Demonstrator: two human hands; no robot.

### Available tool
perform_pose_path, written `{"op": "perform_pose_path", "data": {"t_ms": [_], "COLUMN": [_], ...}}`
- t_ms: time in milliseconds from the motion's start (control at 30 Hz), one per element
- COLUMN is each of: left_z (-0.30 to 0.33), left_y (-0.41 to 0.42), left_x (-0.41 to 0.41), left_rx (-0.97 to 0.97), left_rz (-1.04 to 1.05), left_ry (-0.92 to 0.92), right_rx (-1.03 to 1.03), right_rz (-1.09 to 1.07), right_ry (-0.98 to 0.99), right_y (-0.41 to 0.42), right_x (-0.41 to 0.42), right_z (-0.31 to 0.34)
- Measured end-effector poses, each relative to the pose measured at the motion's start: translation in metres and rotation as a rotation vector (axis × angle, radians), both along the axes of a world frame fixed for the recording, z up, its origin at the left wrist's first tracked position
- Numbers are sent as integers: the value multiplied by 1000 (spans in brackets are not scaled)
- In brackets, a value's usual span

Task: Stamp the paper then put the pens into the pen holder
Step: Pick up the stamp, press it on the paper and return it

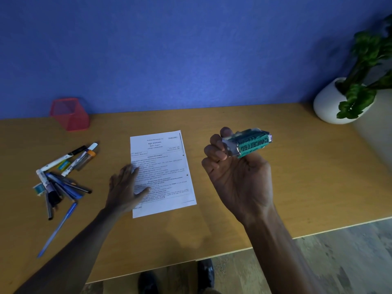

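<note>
Gripping the stamp (250, 143) face-up, the right hand (239, 177) seems to be checking its lettering, while the left hand (125, 187) lies flat, fingers spread, pinning the paper (167, 166) for stamping. Farther left the pens (61, 179) lie heaped, the pen holder (70, 114) beyond by the wall

The stamp (248, 143) in the right hand (239, 177) has a green face with raised letters and a clear casing. Under the left hand (125, 187) the paper (167, 166) is white with black printed lines. Left of that hand, the pens (61, 179) are blue, black and white, one with an orange part. Beyond them, the pen holder (70, 114) is pink-red mesh. The table (307, 177) is yellow-brown wood, the wall (191, 49) blue. Beyond the right hand, a white pot (331, 102) has green leaves.
</note>
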State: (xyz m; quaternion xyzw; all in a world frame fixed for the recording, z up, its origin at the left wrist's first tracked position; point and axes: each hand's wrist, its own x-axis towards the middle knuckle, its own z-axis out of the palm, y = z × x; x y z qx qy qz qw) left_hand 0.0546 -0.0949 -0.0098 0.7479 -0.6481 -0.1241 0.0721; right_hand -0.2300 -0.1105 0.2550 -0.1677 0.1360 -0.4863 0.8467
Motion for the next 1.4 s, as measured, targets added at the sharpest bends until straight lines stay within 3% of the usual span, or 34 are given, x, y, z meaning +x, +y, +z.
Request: {"op": "perform_pose_path", "data": {"t_ms": [267, 400, 600, 933, 1100, 1400], "left_z": [-2, -1, 1, -6, -6, -12], "left_y": [1, 1, 5, 8, 7, 11], "left_x": [0, 0, 0, 6, 4, 4], "left_rx": [1, 8, 23, 37, 28, 36], "left_rz": [-1, 4, 16, -18, -16, -9], "left_ry": [-18, -4, 24, 17, 8, 39], "right_rx": [-29, -91, -176, -667, -859, -945], "right_rz": [-22, -60, -175, -206, -162, -34], "right_ry": [77, 233, 682, 1464, 1598, 1751], "right_y": [-1, -2, -7, -8, -6, -3], "right_x": [-4, -5, -2, -6, -7, 1], "right_z": [-9, -26, -72, -160, -175, -185]}}
